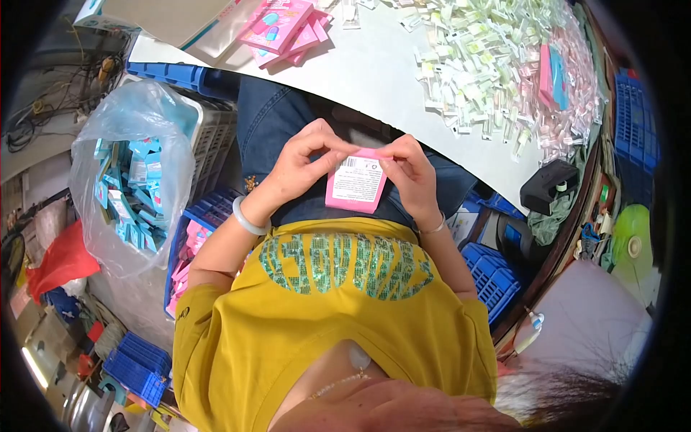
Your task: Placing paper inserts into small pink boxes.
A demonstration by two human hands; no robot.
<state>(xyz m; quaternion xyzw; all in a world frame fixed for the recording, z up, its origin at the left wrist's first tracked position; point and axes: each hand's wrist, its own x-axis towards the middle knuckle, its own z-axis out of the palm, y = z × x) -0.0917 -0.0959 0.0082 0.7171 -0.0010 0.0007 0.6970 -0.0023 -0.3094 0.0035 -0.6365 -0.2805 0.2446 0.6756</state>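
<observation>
Above my lap I hold a small pink box (355, 184), its printed white back panel facing up. My left hand (311, 160) pinches the box's far edge at its left corner between thumb and fingers. At the right corner of that same edge, my right hand (408, 170) grips with its thumb and fingertips. Both hands meet near the top of the box, so the exact state of its flap is hard to make out. A stack of similar pink boxes (282, 29) lies on the white table beyond my left hand.
Many small clear plastic pieces (475, 72) are heaped on the white table (360, 72) at far right, with a pink and a blue box among them. To my left, a clear plastic bag (101, 216) holds light-blue boxes; a blue crate (209, 209) contains pink ones. A black device (548, 186) sits near the table's right corner.
</observation>
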